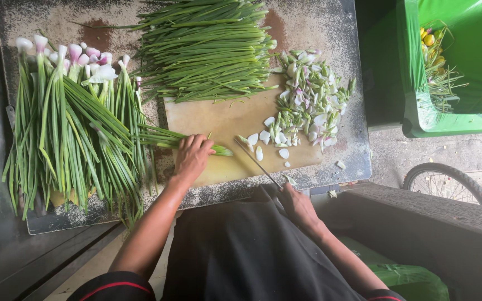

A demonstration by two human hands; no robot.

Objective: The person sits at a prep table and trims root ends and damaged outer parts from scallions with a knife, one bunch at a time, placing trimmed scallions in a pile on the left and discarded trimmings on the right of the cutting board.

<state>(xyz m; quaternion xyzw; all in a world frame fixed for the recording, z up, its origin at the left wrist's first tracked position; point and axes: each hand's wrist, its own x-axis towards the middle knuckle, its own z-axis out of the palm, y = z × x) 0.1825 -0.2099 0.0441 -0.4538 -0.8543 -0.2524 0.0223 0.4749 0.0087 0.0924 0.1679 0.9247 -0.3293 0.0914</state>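
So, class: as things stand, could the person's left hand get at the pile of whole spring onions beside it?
Probably yes. The left hand rests on a small bunch on the cutting board, and the pile lies just beside it with nothing between.

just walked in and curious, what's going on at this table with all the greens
A person is cutting green spring onions on a pale wooden cutting board. The left hand presses a small bunch of green stalks flat on the board, while the right hand holds a thin long-bladed knife near their cut ends. Sliced white bulb pieces are heaped on the board's right, trimmed green stalks piled above it, and whole pink-bulbed onions lie at left.
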